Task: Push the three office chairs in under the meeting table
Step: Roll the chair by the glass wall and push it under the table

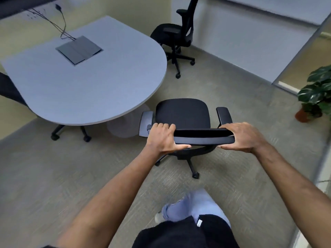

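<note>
From the head view, the near chair [182, 113] is black, with a padded seat, grey-topped armrests and a wheeled star base, standing on the carpet just beside the rounded end of the grey meeting table [86, 83]. Both arms reach forward; the left hand [163, 137] and right hand [241, 136] are each wrapped around the top edge of its backrest, fingers over, thumbs beneath. The seat faces away from the person, and the backrest bar runs left to right. A second black chair [177, 34] stands beyond the table, apart from it.

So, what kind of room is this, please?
Most likely a small office meeting room. A rounded grey meeting table has a cable hatch set into its top, black office chairs on castors stand around it, such as the far chair, and the floor is carpeted.
</note>
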Motion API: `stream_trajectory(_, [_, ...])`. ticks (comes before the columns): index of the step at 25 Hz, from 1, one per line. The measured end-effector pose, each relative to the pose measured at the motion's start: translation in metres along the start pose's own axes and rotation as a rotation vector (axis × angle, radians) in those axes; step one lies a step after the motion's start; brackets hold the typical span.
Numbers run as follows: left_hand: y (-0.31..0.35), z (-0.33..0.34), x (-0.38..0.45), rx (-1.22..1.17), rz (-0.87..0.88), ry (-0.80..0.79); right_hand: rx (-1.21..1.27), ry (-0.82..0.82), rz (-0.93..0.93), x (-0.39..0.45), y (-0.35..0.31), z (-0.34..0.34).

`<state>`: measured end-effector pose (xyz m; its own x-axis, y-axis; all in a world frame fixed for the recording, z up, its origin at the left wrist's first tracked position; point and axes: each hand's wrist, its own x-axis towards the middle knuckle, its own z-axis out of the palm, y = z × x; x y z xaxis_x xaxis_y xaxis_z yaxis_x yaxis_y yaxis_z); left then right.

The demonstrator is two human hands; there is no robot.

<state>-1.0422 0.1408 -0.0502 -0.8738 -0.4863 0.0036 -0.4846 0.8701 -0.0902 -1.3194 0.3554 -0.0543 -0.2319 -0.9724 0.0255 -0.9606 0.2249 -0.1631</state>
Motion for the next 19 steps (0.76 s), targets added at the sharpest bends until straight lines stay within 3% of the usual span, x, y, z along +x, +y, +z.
stream_trajectory(9, [0.023, -0.006, -0.064, -0.008, -0.256, -0.022, -0.018, -0.004, -0.278, 0.028, -0.003, 0.001])
stream_trajectory(19, [0.089, -0.013, -0.069, -0.050, -0.540, -0.062, 0.011, -0.004, -0.529, 0.062, 0.041, -0.004])
